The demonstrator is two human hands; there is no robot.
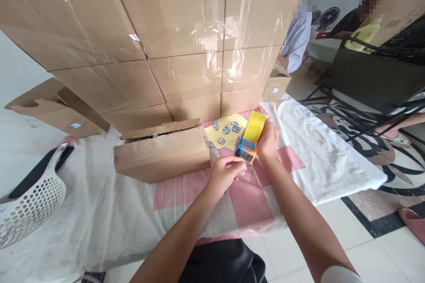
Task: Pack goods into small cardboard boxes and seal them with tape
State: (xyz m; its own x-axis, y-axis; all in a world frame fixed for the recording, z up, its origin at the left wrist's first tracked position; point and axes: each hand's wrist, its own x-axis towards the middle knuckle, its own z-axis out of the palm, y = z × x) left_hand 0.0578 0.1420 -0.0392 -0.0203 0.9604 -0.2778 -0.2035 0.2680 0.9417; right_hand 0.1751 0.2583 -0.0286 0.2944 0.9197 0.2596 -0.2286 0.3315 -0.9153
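Note:
My right hand is wrapped round a tape dispenser that carries a yellow roll of tape. Close by on its left, my left hand pinches the clear tape end at the dispenser's cutting edge. A brown cardboard box lies on the cloth to the left of both hands. Beyond the dispenser is a yellow sheet with small blue-and-white stickers.
Stacked, film-wrapped boxes stand behind. An open box and a white basket are at the left. A small box stands right, near a person's sleeve. The cloth-covered table has its edge in front.

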